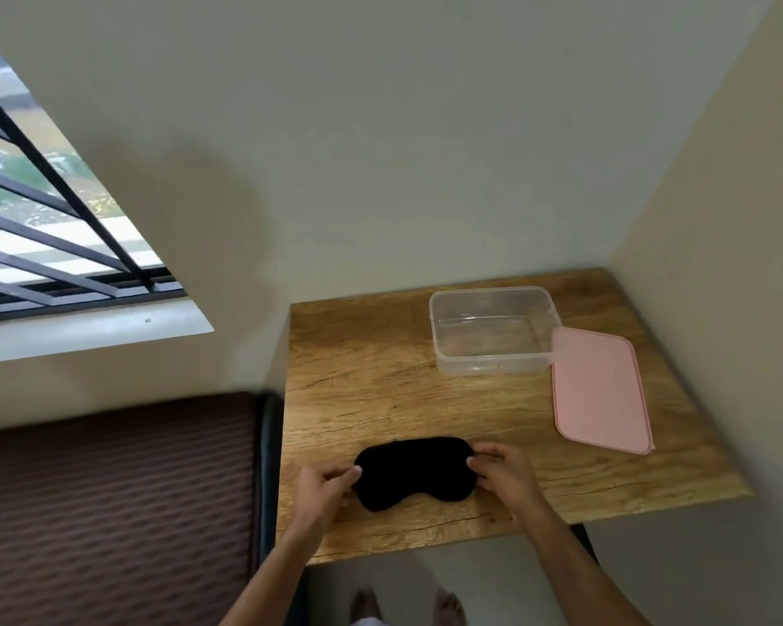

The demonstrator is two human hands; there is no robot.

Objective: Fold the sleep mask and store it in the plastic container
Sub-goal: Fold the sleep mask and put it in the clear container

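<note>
A black sleep mask [414, 472] lies flat and unfolded near the front edge of a wooden table [380, 377]. My left hand [324, 487] pinches the mask's left end between thumb and fingers. My right hand [500, 467] pinches its right end the same way. A clear plastic container [493, 329] stands open and empty at the back of the table. Its pink lid [600, 388] lies flat on the table, touching the container's right side.
The table stands in a corner, with walls behind and to the right. A brown ribbed mattress or cushion [109, 503] borders the table's left side. A barred window [50, 210] is at the upper left. My bare feet [407, 603] show below the table's front edge.
</note>
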